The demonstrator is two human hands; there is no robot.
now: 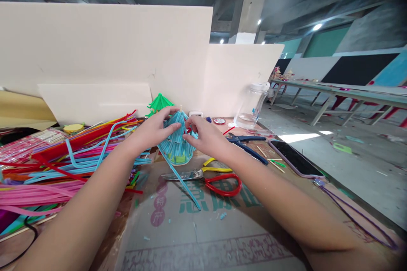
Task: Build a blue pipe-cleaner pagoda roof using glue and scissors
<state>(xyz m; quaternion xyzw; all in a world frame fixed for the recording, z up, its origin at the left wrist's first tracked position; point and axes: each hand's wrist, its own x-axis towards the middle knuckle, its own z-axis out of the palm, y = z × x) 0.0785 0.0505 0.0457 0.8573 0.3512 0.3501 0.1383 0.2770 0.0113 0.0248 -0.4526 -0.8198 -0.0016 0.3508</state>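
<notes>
A light-blue tiered cone made of pipe cleaners (pixel 182 152) stands upright on the work surface, a pale stick showing at its peak. My left hand (pixel 160 125) curves around its upper left side, thumb and fingers gripping it. On the other side my right hand (pixel 203 131) is closed in a pinch against the tiers, on what looks like a blue strand; the fingertips are partly hidden. One loose blue pipe cleaner (pixel 181 180) slants from the cone's base towards me, over the blades of the scissors (pixel 222 180), which have red and yellow handles.
Bundles of coloured pipe cleaners (pixel 79 165) cover the left side. Behind the cone is a green umbrella-shaped piece (pixel 160 102). To the right are dark-blue-handled pliers (pixel 251 146), a phone (pixel 295 159) near the table edge and a clear water jug (pixel 252 108). Pale boards (pixel 104 46) close off the back.
</notes>
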